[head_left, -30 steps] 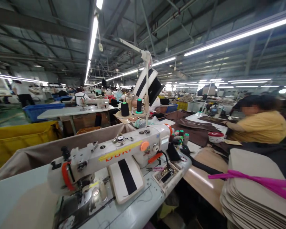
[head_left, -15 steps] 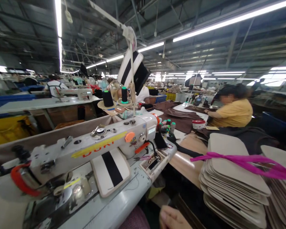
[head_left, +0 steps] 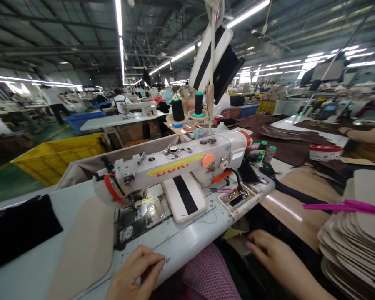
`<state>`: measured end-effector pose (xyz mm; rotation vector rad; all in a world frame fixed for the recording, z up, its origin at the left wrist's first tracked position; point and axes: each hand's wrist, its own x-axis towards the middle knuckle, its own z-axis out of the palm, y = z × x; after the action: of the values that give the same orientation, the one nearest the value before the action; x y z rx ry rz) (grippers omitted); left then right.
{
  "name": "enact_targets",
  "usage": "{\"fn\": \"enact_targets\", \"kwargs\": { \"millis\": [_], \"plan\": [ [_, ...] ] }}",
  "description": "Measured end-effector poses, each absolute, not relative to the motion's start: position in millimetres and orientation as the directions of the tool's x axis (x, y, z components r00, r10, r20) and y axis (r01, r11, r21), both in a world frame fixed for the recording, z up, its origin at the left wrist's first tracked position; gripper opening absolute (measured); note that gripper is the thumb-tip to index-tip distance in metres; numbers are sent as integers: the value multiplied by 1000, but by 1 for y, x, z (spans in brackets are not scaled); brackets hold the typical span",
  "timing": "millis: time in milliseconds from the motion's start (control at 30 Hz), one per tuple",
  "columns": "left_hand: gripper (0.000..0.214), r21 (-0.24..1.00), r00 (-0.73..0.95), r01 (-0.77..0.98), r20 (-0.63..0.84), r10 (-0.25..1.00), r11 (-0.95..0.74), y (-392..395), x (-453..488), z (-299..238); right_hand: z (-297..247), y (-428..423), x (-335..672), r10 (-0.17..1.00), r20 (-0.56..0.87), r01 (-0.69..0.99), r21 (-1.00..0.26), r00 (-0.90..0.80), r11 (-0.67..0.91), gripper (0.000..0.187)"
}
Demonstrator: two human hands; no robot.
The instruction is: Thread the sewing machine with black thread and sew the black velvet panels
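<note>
My left hand [head_left: 136,271] is over the front edge of the white sewing table, thumb and forefinger tips pressed together; anything between them is too small to make out. My right hand [head_left: 268,249] hangs beyond the table's right corner, fingers loosely bent and thumb apart, with nothing visible in it. In front stands a sewing machine [head_left: 187,160] with orange parts. A cream panel with a black stripe [head_left: 185,196] leans against its arm. On the table left of the needle area lies a plain beige panel [head_left: 86,237].
Black fabric [head_left: 21,229] lies at the table's left. A tall stack of beige panels [head_left: 359,237] with a magenta strip [head_left: 346,206] on top stands at right. Thread cones [head_left: 198,103] sit behind the machine. A small parts tray [head_left: 239,200] is at the table's right end.
The view has swung left, so the machine and panel stack appear farther right. My left hand has come into view over the table edge. My right hand shows more fully.
</note>
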<state>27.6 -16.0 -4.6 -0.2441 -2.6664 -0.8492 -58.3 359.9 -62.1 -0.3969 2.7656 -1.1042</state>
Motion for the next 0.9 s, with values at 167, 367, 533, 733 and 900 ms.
{"fn": "enact_targets", "kwargs": {
  "millis": [167, 367, 533, 733, 900],
  "plan": [
    [16, 615, -954, 119, 289, -83, 780, -12, 28, 18, -42, 306, -175, -432, 340, -506, -170, -836, 846, 33],
    [15, 669, -945, 67, 281, -169, 740, -23, 21, 40, -58, 288, -218, -532, 308, -549, 37, -789, 835, 30],
    [15, 664, -931, 87, 319, -176, 743, -26, 19, 41, -46, 296, -167, -204, 299, -324, -435, -932, 840, 29],
    [14, 627, -913, 131, 379, -153, 768, -15, 17, 33, -17, 208, -45, -607, -255, 296, -955, -753, 34, 38],
    [14, 585, -891, 178, 437, -123, 791, -9, 24, 29, -14, 156, -24, -711, -222, 411, -906, -667, -103, 41]
  ]
}}
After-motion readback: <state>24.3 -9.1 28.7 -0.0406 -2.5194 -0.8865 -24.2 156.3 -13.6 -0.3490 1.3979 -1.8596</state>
